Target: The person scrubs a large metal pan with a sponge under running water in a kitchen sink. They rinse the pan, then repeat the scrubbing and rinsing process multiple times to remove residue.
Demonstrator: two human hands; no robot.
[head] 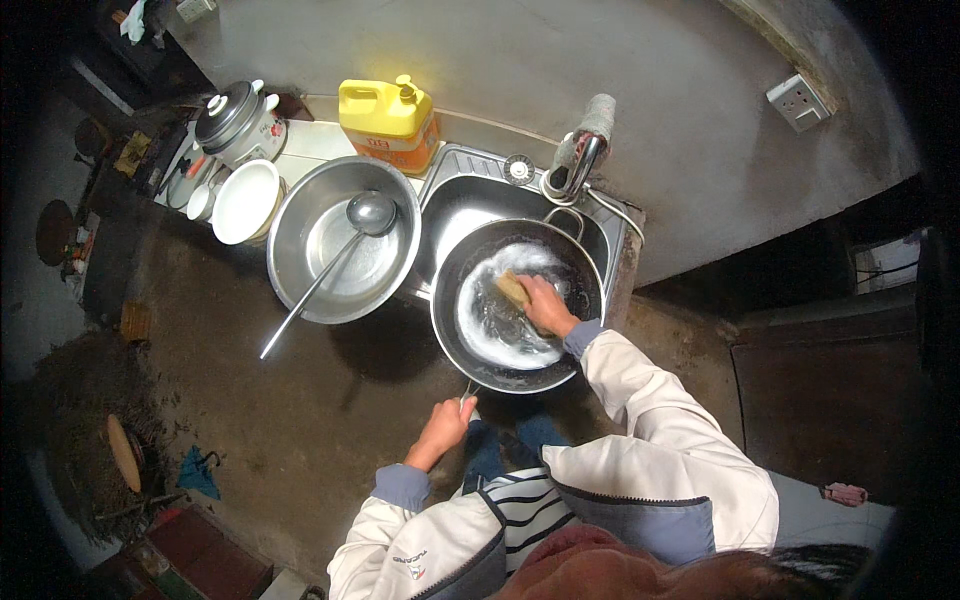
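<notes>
A large dark wok point(450, 300) with a pale rim rests over the front of a stainless steel sink point(450, 202). White suds coat much of its inside. My right hand point(546, 304) reaches into the wok, its fingers around a tan scrubbing sponge point(512, 289) pressed against the sudsy bottom. My left hand point(444, 429) grips the wok's handle point(469, 401) at the near side. On the far rim, a small metal loop handle point(568, 217) points toward the faucet point(581, 169), whose upper part is wrapped in cloth.
Left of the wok stands a large metal basin point(296, 247); a long-handled ladle point(322, 281) lies in it, its handle jutting over the near rim. Behind are a yellow detergent jug point(386, 112) and a rice cooker point(236, 124). Stacked white bowls point(244, 201) sit farther left.
</notes>
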